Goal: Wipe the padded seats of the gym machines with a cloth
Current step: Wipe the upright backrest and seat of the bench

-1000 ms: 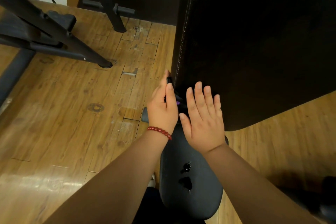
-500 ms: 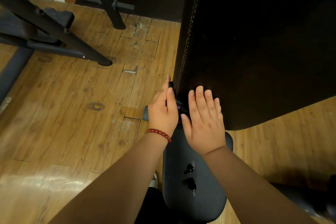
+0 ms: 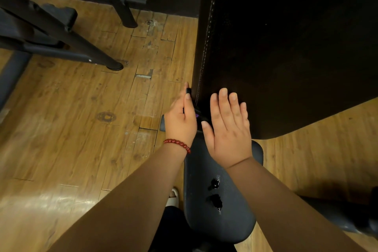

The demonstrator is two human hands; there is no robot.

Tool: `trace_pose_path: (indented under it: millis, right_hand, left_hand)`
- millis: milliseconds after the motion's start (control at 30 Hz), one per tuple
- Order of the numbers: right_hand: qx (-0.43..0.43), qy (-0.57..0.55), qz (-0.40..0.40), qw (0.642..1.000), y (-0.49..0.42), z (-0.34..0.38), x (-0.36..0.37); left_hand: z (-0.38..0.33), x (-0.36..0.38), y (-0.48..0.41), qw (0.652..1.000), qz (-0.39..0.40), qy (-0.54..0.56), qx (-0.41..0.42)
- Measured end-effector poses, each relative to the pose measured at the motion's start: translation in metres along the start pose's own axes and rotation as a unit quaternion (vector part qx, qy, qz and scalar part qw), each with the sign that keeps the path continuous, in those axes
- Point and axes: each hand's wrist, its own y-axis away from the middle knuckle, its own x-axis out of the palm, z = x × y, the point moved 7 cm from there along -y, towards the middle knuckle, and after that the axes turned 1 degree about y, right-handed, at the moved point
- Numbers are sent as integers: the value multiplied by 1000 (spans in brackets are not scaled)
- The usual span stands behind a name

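The big dark back pad (image 3: 286,47) is standing upright and filling the upper right of the view, its stitched edge running down toward the hands. The right hand (image 3: 228,129) is lying flat against the bottom corner of the back pad, fingers straight and close together, grasping nothing. The left hand (image 3: 180,122) is sitting just beside the back pad's stitched edge. Its thumb and forefinger are pinching a slim dark object (image 3: 188,90) that is touching that edge. A purple spot is showing lower down on the object, which is too small to identify. A red bead bracelet (image 3: 177,144) is circling the left wrist.

The padded seat (image 3: 204,221) is sitting directly below the back pad, partly under the right forearm. It is grey and rounded, with two dark torn patches (image 3: 214,202) showing near its middle.

The wooden floor (image 3: 81,129) is spreading out to the left of the back pad. A black metal frame (image 3: 61,37) is standing on it, well apart from the back pad. A pale shoe tip (image 3: 173,195) is peeking out below the back pad, by the seat's left edge.
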Motion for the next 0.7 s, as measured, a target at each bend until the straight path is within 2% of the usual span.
trace_pose_path:
  millis: [100,200,267,333,433,567,633,700]
  right_hand:
    - [3,0,-1,1000,2,-1,1]
    - [-1,-9,-3,1000,2,-2,1]
    - [-3,-10,3,1000,2,-2,2]
    - [0,-8,7,1000,3,-1,2]
    - [8,-7,16,1000,6,2,4]
    - [17,-16,38,999,14,4,9]
    - [22,-18,50,998,22,4,14]
    - [30,-17,63,997,29,3,20]
  left_hand:
    - [-9,-3,4,1000,-10,27,-2]
    - [-38,-11,11,995,-51,53,64]
    - [-45,-12,12,993,-61,35,99]
    - [-34,-8,8,995,-44,17,92]
    - [-2,0,5,999,-11,-2,30]
    - [19,3,9,999,14,20,-22]
    - [4,-1,10,1000,5,19,-4]
    - [-14,-6,10,999,-13,14,50]
